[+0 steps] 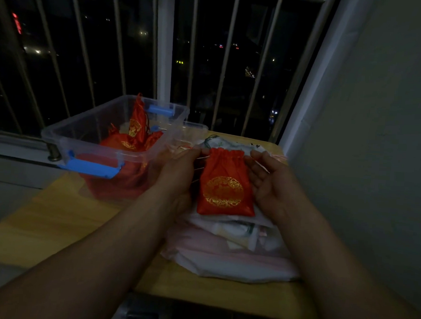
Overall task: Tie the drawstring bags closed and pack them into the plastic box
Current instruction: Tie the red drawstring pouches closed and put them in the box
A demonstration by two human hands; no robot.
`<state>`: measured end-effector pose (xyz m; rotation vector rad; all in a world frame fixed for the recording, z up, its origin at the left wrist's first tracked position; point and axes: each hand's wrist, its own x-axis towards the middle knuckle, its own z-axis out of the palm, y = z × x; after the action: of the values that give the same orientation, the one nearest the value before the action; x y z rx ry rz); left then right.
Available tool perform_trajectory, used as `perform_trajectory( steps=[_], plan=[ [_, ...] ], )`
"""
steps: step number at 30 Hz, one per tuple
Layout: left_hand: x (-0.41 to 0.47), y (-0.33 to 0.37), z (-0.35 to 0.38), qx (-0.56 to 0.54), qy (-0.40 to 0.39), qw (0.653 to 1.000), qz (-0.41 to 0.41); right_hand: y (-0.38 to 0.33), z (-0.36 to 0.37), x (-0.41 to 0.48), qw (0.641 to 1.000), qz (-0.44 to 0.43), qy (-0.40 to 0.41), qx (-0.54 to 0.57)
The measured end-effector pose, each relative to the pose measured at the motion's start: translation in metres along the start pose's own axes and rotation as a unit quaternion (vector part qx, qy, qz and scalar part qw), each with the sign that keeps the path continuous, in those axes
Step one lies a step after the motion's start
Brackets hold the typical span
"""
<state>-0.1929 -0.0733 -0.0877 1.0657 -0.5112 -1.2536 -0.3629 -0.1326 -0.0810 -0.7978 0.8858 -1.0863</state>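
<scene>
Reaching forward over the yellow table [55,224], both bare forearms meet around a red bag [225,182] held just above a pile of pale bags [228,258].

The left hand [179,174] shows its back to the camera, and its fingers curl in to grip the gathered top left corner of the bag. The right hand [274,187] is turned palm up and inward, with its fingers nearly straight and their tips just beside the top right corner. Thin cords [261,167] cross that palm, but the light is too dim to tell whether the fingers pinch them or only lie against them.

The red bag hangs upright between the two hands, its mouth puckered but not drawn fully tight. A round gold emblem of swirling lines is printed on its lower half.

To the left, a clear plastic box [67,125] with blue handles [92,169] sits at the table's far left corner. Inside it are several more red bags [135,128], one standing upright and showing the same gold emblem. Window bars [224,62] rise behind the table against a dark sky dotted with lights.
</scene>
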Motion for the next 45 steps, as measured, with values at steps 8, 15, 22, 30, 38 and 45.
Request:
perform_trajectory(
  steps=[8,15,22,30,38,45],
  plan=[
    [0.001,0.001,0.001,-0.067,0.008,0.997,0.025,-0.003,-0.002,-0.002,0.999,0.006,0.027,0.047],
    [0.008,-0.002,-0.007,-0.113,0.015,0.993,0.009,-0.005,-0.010,0.004,0.988,0.011,0.054,0.147],
    [0.009,-0.003,-0.004,-0.133,-0.016,0.991,0.024,-0.011,-0.003,-0.002,0.993,0.002,0.056,0.105],
    [-0.006,0.008,0.004,0.285,-0.154,0.940,0.111,-0.028,0.011,-0.010,0.985,-0.117,-0.045,-0.120],
    [-0.016,0.006,0.012,0.407,-0.212,0.873,0.163,-0.022,0.032,-0.010,0.934,-0.180,-0.087,-0.295],
    [-0.012,0.001,0.012,0.343,-0.150,0.910,0.180,-0.021,0.022,-0.008,0.929,-0.107,-0.032,-0.353]
  ],
)
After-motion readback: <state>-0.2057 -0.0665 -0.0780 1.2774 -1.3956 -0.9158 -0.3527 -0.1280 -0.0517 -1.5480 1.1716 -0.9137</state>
